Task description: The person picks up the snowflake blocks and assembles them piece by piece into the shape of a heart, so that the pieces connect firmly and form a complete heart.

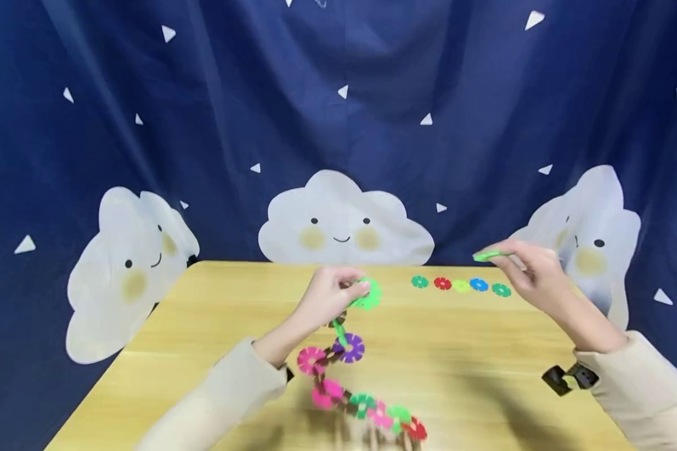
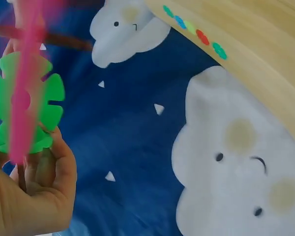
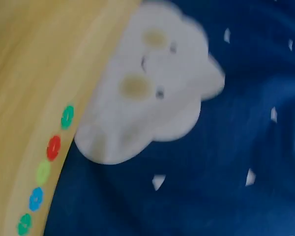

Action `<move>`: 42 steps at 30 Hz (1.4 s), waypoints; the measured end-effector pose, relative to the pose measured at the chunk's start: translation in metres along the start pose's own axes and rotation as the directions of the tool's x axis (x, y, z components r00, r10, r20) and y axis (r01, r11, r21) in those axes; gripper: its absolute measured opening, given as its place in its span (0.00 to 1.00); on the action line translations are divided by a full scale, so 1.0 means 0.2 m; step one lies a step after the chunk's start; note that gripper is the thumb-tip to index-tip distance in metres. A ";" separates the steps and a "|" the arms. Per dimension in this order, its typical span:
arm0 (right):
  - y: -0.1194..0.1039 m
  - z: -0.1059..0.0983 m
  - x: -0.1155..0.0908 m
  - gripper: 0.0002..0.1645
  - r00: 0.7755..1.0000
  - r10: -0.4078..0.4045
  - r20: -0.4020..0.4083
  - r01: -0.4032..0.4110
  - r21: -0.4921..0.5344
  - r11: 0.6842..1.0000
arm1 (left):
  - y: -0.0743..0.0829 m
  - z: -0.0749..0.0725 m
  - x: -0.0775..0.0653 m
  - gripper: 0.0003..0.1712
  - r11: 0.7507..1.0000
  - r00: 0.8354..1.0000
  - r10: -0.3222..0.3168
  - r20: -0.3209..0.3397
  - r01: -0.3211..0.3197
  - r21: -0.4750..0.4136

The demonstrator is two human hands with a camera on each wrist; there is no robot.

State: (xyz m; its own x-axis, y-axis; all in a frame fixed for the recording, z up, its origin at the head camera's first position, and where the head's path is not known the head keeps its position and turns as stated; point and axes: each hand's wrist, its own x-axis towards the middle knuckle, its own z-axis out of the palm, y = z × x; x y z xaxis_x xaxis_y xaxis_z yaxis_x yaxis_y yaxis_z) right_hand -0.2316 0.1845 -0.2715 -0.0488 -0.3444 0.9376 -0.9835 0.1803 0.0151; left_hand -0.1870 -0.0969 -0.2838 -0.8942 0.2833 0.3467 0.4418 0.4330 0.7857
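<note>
My left hand point(image 1: 328, 295) grips the top of a chain of interlocking plastic flower discs, near a bright green disc point(image 1: 368, 294). From there the chain winds down through brown, green, purple point(image 1: 350, 348) and pink discs point(image 1: 311, 361) to a red disc point(image 1: 414, 428) low in the head view. In the left wrist view, the green disc point(image 2: 53, 88) stands above the fingers, with a blurred pink disc point(image 2: 23, 123) in front. My right hand point(image 1: 536, 275), raised apart from the chain, pinches a light green disc point(image 1: 488, 256) seen edge-on. The right wrist view does not show this hand.
Several loose discs lie in a row near the table's far edge, among them a red one point(image 1: 442, 284) and a blue one point(image 1: 479, 285). Behind the wooden table point(image 1: 231, 307) hangs a dark blue curtain point(image 1: 225, 125) with white clouds. A black device point(image 1: 570, 379) sits by the right sleeve.
</note>
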 end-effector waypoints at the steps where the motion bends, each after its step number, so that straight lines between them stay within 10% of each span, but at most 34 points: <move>1: -0.01 -0.01 0.00 0.22 0.999 -0.021 0.025 0.023 -0.067 0.997 | 0.00 0.00 0.01 0.06 1.000 1.000 0.005 0.006 -0.005 -0.008; 5: -0.06 0.08 -0.01 0.20 0.989 -0.054 0.137 0.071 -0.126 0.989 | 0.05 0.03 0.06 0.06 0.996 0.998 0.069 0.000 -0.069 -0.059; 16: -0.17 0.29 -0.07 0.19 0.996 -0.086 0.029 0.089 -0.182 0.979 | 0.11 0.11 0.08 0.07 0.980 0.998 0.067 -0.011 -0.068 -0.187; 42: -0.19 0.36 -0.06 0.18 0.996 -0.090 0.002 0.089 -0.217 0.972 | 0.08 0.15 0.11 0.07 0.918 0.995 -0.091 0.050 0.103 -0.383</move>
State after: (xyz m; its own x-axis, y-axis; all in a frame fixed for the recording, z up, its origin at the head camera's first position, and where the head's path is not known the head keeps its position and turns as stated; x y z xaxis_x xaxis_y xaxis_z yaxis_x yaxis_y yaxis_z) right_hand -0.2069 0.1167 -0.3086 0.0400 -0.3609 0.9317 -0.9225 0.3450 0.1732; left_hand -0.1963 -0.0572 -0.2790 -0.9260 0.2848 0.2480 0.2856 0.0988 0.9532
